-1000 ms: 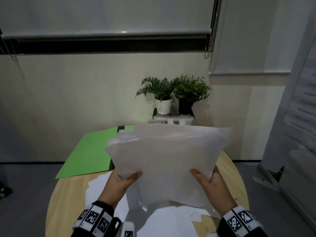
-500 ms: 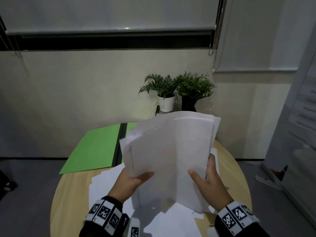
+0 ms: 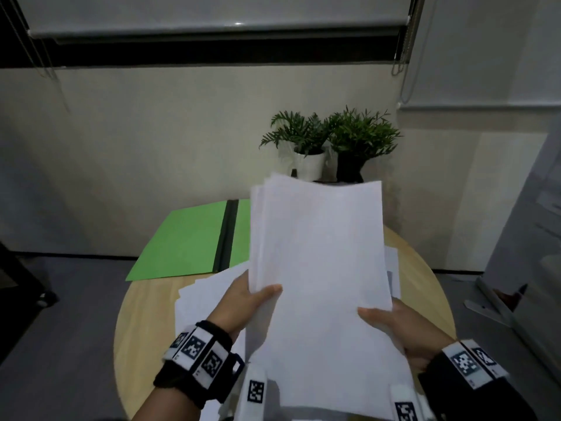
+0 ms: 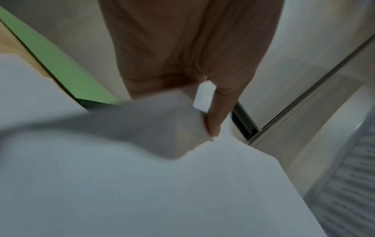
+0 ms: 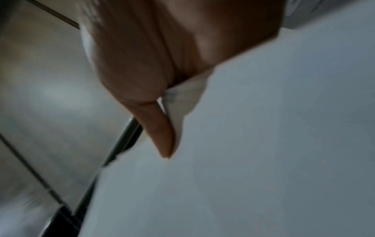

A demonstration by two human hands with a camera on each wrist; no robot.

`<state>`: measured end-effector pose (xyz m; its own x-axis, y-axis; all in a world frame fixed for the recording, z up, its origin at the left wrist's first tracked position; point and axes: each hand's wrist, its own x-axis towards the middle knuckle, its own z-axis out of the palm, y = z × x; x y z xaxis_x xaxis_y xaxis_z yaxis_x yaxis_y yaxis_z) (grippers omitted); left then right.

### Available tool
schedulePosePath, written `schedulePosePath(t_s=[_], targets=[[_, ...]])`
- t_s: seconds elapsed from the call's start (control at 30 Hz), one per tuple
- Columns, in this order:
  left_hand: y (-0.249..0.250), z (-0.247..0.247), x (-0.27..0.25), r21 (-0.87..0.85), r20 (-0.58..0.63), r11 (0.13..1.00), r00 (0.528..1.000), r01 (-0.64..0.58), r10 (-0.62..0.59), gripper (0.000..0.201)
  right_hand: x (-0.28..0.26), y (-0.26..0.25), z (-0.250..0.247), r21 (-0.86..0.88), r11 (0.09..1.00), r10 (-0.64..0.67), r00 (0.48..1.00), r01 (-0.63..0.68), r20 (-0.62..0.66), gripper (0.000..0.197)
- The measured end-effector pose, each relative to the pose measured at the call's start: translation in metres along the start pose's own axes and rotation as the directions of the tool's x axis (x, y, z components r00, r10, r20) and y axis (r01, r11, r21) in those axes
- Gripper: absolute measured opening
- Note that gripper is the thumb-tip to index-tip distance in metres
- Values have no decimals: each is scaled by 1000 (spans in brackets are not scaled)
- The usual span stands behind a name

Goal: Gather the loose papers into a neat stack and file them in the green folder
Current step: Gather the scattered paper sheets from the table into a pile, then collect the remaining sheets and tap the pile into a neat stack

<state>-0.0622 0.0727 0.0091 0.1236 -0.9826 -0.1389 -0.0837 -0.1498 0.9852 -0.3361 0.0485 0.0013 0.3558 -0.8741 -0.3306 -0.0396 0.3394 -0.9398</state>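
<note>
I hold a stack of white papers (image 3: 318,256) upright above the round wooden table (image 3: 145,317). My left hand (image 3: 246,299) grips the stack's left edge, thumb on the front. My right hand (image 3: 394,326) grips its lower right edge the same way. In the left wrist view the left hand (image 4: 194,80) pinches the papers (image 4: 142,176); in the right wrist view the right hand (image 5: 162,80) pinches the papers (image 5: 243,144). The green folder (image 3: 185,241) lies open at the table's far left, with a black spine. More loose sheets (image 3: 203,293) lie on the table under the stack.
Two potted plants (image 3: 331,141) stand behind the table against the wall. A grey panel (image 3: 522,238) leans at the right. The folder's left flap overhangs the table edge.
The stack has turned from wide and fanned out to upright and narrower, its sheets drawn closer together. Both hands have kept their grip on its edges.
</note>
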Motion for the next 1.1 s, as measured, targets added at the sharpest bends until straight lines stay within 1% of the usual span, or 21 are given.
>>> schedulePosePath(t_s=[0.07, 0.1, 0.13, 0.17, 0.2, 0.27, 0.3, 0.33, 0.4, 0.43, 0.5, 0.53, 0.57, 0.63, 0.7, 0.73, 0.8, 0.87, 0.9, 1.0, 1.1], targets=[[-20, -3, 4, 78, 7, 992, 995, 100, -101, 28, 5, 16, -9, -12, 998, 65, 994, -66, -91, 43], [-31, -6, 5, 103, -17, 984, 989, 148, -147, 30, 5, 22, -13, -19, 993, 109, 985, -113, -136, 39], [-42, -12, 7, 162, -73, 970, 982, 183, -173, 35, 7, 31, -20, -16, 988, 150, 970, -156, -191, 37], [-54, -20, 9, 274, -152, 937, 972, 216, -180, 44, 8, 39, -27, -10, 983, 177, 956, -185, -236, 38], [-64, -30, 12, 407, -230, 872, 954, 272, -190, 56, 9, 47, -36, -21, 977, 198, 938, -212, -284, 45], [-81, -48, 12, 583, -379, 694, 897, 422, -228, 82, 17, 65, -56, -66, 962, 236, 925, -266, -297, 83], [-88, -55, 12, 605, -445, 626, 861, 492, -247, 93, 21, 73, -65, -73, 957, 253, 928, -282, -273, 94], [-92, -61, 11, 586, -503, 595, 822, 550, -265, 102, 26, 80, -74, -63, 954, 267, 928, -292, -261, 96], [-99, -66, 9, 490, -592, 604, 749, 628, -298, 115, 28, 81, -79, -74, 948, 281, 922, -310, -267, 87], [-102, -65, 7, 462, -618, 596, 720, 657, -315, 120, 29, 80, -78, -83, 947, 279, 923, -310, -264, 88], [-107, -60, 5, 469, -648, 543, 689, 696, -324, 123, 32, 80, -77, -104, 949, 261, 927, -297, -270, 101], [-108, -58, 5, 470, -656, 534, 683, 703, -321, 122, 36, 80, -79, -110, 946, 269, 926, -306, -264, 101], [-107, -56, 5, 459, -660, 539, 677, 706, -325, 120, 36, 75, -76, -99, 947, 273, 929, -305, -252, 91], [-103, -53, 6, 438, -654, 545, 669, 715, -354, 113, 34, 67, -71, -76, 951, 272, 926, -301, -261, 68], [-99, -53, 8, 414, -647, 549, 659, 726, -384, 106, 36, 64, -71, -53, 953, 273, 921, -298, -278, 60], [-98, -54, 8, 387, -641, 574, 658, 722, -395, 105, 38, 64, -71, -46, 952, 279, 918, -304, -283, 54], [-99, -57, 8, 304, -630, 661, 665, 686, -400, 101, 40, 64, -72, -34, 949, 293, 913, -315, -285, 39], [-100, -61, 6, 236, -610, 729, 682, 643, -404, 89, 41, 62, -73, -40, 947, 297, 917, -318, -265, 28], [-100, -62, 5, 216, -598, 749, 691, 627, -406, 81, 42, 61, -74, -36, 947, 300, 921, -318, -247, 25], [-97, -60, 1, 244, -546, 790, 753, 563, -368, 51, 40, 59, -78, -10, 949, 305, 927, -314, -218, 18], [-88, -51, -2, 333, -472, 795, 819, 508, -326, 41, 39, 61, -78, -27, 939, 329, 918, -343, -223, 30]])
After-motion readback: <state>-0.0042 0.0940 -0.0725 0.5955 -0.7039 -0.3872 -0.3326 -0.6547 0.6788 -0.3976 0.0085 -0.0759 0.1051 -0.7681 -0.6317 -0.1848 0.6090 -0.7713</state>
